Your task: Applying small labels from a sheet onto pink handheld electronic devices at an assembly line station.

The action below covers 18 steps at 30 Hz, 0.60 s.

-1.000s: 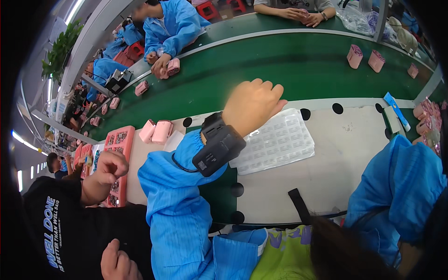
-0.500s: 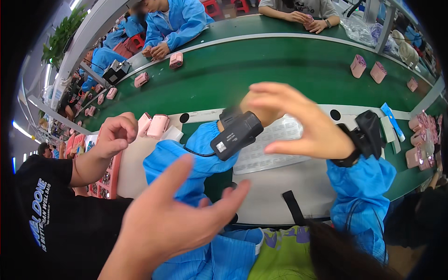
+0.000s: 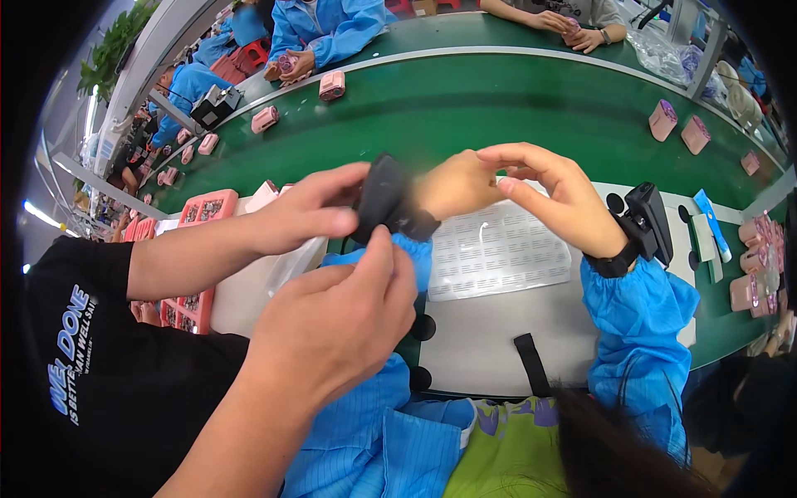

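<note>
My left hand (image 3: 457, 187) is held over the table, its fingers largely hidden or blurred. A black strapped device (image 3: 383, 199) sits at my left wrist. Both hands of another person in a black shirt grip that device: one hand (image 3: 311, 207) at its far left side, the other hand (image 3: 340, 319) nearer me. My right hand (image 3: 556, 195) is raised beside my left, fingers curved and apart from the thumb, its fingertips close to the left hand. A second black device (image 3: 649, 220) is strapped to my right wrist. Under my hands lies a white printed sheet (image 3: 498, 266).
A loose black strap (image 3: 531, 365) lies on the pale mat (image 3: 473, 349). Pink devices (image 3: 662, 120) stand on the green belt (image 3: 515, 100), with several more stacked at right. Pink trays of small parts (image 3: 207, 203) are at left. A blue packet (image 3: 711, 224) lies at right. Co-workers sit opposite.
The other person's hands have come in from the left and closed on the device at my left wrist. My right hand's fingers and thumb have drawn closer together. The view has shifted slightly.
</note>
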{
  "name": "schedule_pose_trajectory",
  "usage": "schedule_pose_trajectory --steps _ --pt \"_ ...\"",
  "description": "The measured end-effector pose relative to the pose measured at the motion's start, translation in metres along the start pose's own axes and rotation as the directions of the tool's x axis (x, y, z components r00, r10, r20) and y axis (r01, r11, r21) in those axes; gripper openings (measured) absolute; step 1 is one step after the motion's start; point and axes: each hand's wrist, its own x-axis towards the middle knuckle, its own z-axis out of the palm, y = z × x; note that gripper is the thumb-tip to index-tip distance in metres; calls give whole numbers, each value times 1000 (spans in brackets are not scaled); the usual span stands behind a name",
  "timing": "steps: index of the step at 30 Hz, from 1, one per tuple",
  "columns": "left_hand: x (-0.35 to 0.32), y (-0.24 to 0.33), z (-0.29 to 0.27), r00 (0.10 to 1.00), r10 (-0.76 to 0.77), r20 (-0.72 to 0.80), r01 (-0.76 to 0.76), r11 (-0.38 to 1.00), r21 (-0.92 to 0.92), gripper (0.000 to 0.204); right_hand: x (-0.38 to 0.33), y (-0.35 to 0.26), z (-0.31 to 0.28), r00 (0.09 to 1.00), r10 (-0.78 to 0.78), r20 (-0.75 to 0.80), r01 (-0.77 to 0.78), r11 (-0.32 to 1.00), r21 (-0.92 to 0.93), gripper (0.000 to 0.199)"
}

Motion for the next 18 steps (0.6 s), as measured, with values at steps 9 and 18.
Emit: schedule_pose_trajectory --steps 9,18 --pt "25 -2 15 954 196 -227 -164 975 149 29 4 3 19 994 -99 38 105 978 -179 40" --pt "36 8 27 708 -251 -660 -153 858 -491 22 10 3 53 960 -273 65 261 784 -563 47"
